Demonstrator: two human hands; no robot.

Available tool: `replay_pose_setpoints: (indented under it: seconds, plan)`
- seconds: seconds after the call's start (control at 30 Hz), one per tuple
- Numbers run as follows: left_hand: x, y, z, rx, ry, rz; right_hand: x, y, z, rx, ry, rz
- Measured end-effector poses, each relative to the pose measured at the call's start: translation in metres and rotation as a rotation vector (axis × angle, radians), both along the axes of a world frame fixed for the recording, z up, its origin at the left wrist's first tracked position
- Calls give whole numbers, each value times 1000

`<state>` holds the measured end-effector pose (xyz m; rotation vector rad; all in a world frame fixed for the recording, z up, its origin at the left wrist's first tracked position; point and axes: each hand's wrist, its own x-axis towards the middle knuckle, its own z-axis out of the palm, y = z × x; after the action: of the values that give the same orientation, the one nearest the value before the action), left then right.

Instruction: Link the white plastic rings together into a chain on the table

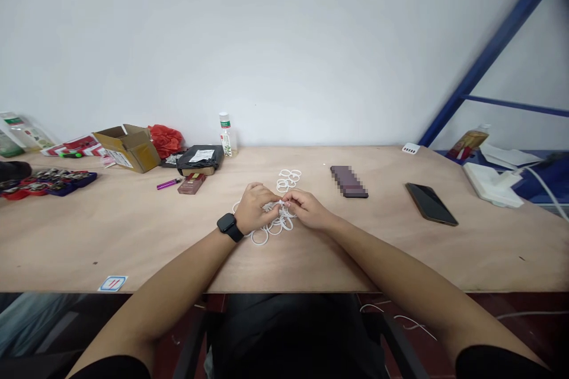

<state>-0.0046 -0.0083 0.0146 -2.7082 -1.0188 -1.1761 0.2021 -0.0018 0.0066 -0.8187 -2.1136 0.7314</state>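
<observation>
Over a pile of thin white rings [260, 237], my left hand [256, 207] and my right hand [306, 208] meet with their fingertips close together. Both hands are closed in a pinch around a small white ring piece [281, 204], whose exact shape is partly hidden by the fingers. Part of the pile lies beneath my left palm and cannot be seen. Just beyond the fingertips, several more white rings [283, 185] lie in a small group on the wooden table [284, 266]. A black watch [228, 226] is on my left wrist.
To the left stand a cardboard box [133, 151], a black package [201, 157], a dark red small box [192, 183], a purple lighter [168, 184] and a bottle [226, 135]. Rightward lie a blurred-out dark phone [349, 182], another phone [430, 204] and a white power adapter [491, 185].
</observation>
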Motion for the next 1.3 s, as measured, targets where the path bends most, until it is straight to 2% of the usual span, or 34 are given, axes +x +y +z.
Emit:
replay_pose_setpoints:
  seconds: [0.2, 0.37, 0.6, 0.67, 0.77, 0.87, 0.93, 1.1, 1.3]
  plan:
    - [1, -2, 3, -5, -23, 27, -4, -3, 1, 37, -19, -8]
    - [1, -3, 7, -71, -24, 47, -8, -4, -1, 90, -85, -22]
    - [0, 0, 3, -139, -16, 87, -4, 3, -5, 181, -180, -1]
    - [-1, 1, 1, -152, -41, 102, 1, 12, -7, 179, -156, -48]
    - [-1, 2, 1, -171, -40, 93, 12, 29, -14, 151, -148, -193]
    - [-2, 2, 0, -175, 18, 32, 21, 46, -22, 102, -292, -327]
    - [-2, 2, -1, -165, 54, 2, 25, 52, -25, 75, -423, -356]
    - [-1, 4, -3, -176, 104, 25, 24, 54, -23, 101, -602, -314]
    - [-2, 7, -6, -189, 83, 63, 23, 49, -22, 140, -523, -284]
